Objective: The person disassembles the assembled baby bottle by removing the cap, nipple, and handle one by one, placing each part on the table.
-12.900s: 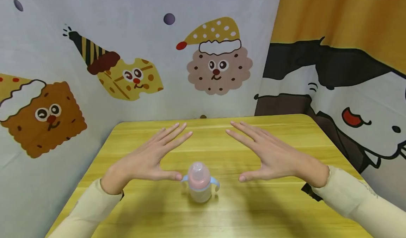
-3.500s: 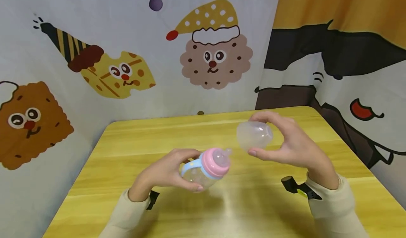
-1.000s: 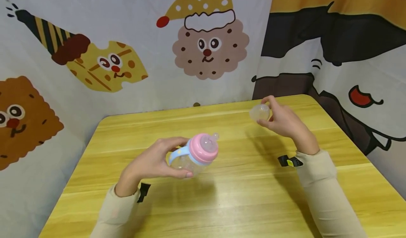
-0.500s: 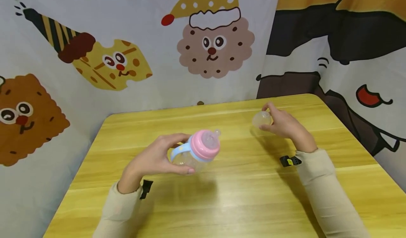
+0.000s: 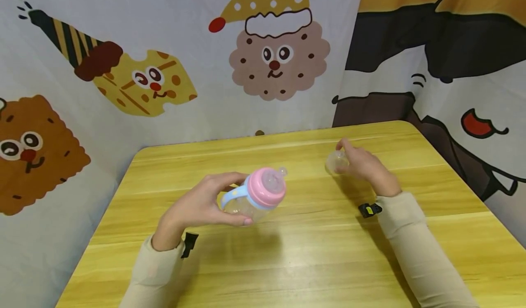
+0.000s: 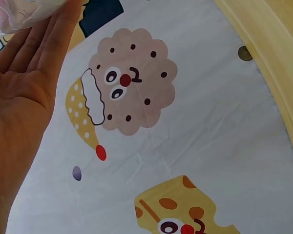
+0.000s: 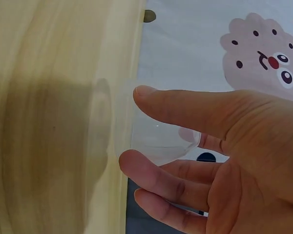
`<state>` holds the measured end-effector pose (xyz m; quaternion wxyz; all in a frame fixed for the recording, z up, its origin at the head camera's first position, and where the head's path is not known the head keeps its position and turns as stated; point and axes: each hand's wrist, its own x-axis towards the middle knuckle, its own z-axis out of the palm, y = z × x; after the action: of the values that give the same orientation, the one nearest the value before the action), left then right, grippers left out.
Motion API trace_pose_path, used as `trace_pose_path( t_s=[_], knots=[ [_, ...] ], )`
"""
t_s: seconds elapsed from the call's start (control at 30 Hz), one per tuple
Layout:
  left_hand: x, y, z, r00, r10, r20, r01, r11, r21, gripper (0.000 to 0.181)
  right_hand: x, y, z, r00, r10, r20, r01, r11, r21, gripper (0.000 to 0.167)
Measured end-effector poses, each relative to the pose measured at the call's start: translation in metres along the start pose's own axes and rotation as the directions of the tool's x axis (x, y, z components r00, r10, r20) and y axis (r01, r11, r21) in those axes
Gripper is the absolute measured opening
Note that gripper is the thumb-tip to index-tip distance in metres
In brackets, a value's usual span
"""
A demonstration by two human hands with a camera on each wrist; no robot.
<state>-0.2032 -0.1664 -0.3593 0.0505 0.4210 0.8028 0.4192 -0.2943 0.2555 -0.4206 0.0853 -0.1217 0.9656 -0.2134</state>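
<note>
In the head view my left hand (image 5: 201,206) grips a baby bottle (image 5: 256,196) by its clear body. The bottle is tilted to the right, with a pink collar, a clear nipple and light blue handles. At the far right of the table, my right hand (image 5: 363,164) holds the clear bottle cap (image 5: 337,162) between thumb and fingers. The right wrist view shows the cap (image 7: 156,136) close to the tabletop, its shadow beside it; whether it touches the wood I cannot tell. Only part of the bottle (image 6: 24,14) shows in the left wrist view, above the palm (image 6: 24,102).
A yellow wood-grain table (image 5: 287,262) lies beneath both hands. Behind it hangs a white cloth (image 5: 172,20) printed with cartoon biscuits and cheese, and another cartoon-printed cloth (image 5: 444,89) is on the right. Each wrist wears a small black device (image 5: 370,210).
Earlier the capped bottle stood on the table between open hands. Later the left hand holds it uncapped, and the right hand has carried the cap to the far right and lowered it.
</note>
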Motion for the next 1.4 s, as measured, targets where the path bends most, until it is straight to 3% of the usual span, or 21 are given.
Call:
trace_pose_path(
  t_s=[0.27,0.83,1.17,1.4],
  knots=[
    [0.000,-0.001,0.001,1.000,-0.006,0.000,0.006,1.000,0.009,0.066,0.001,0.002,0.004,1.000,0.015,-0.002,-0.015,0.999,-0.037,0.058],
    [0.000,-0.001,0.001,1.000,-0.005,0.000,0.005,1.000,0.025,0.067,0.008,0.001,0.017,0.998,0.060,0.000,-0.060,0.998,-0.016,0.059],
    [0.000,-0.003,0.002,1.000,0.005,0.011,-0.005,0.999,0.031,0.067,0.006,0.003,0.018,1.000,0.018,-0.004,-0.018,1.000,-0.011,0.058],
    [0.000,-0.003,0.002,1.000,0.011,0.011,-0.011,0.999,0.037,0.067,0.003,0.003,0.017,0.999,0.021,0.025,-0.022,0.999,0.040,0.079]
  ],
)
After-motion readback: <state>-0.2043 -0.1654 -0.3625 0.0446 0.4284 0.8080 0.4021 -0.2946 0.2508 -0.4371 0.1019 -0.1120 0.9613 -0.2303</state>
